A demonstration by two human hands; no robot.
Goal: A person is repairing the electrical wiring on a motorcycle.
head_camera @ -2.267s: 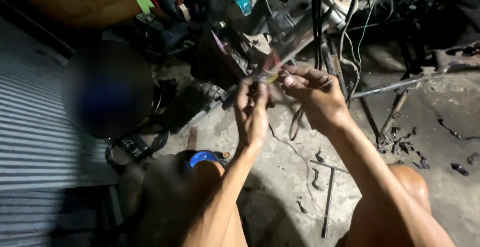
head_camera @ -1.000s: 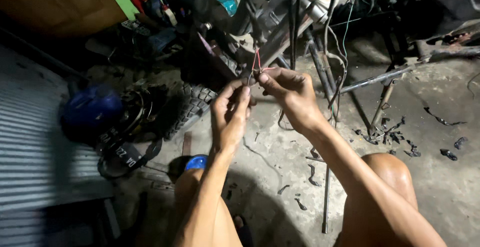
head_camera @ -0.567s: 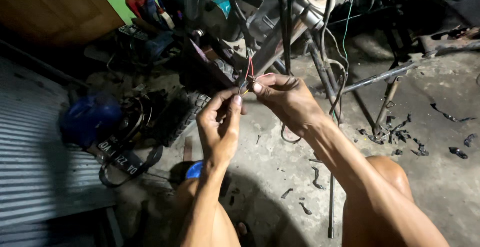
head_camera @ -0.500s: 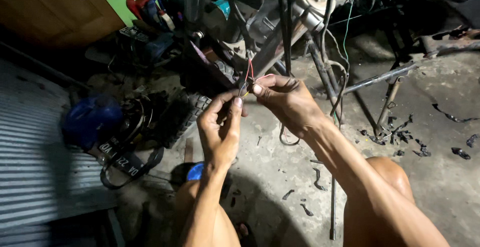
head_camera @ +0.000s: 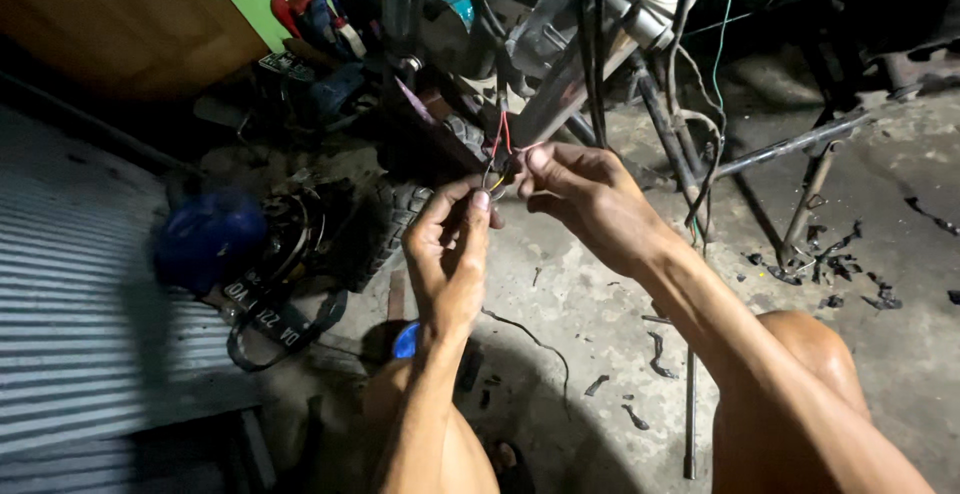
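Pinching thin red wires between fingertips: left hand from below, right hand beside it, above concrete floor, near motorcycle frame.

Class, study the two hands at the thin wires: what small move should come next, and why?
Probably the left hand should keep its pinch steady while the right hand twists the ends together. Both sets of fingertips already meet at the thin red and yellow wires hanging from the dark machine frame, and the wire ends look loose.
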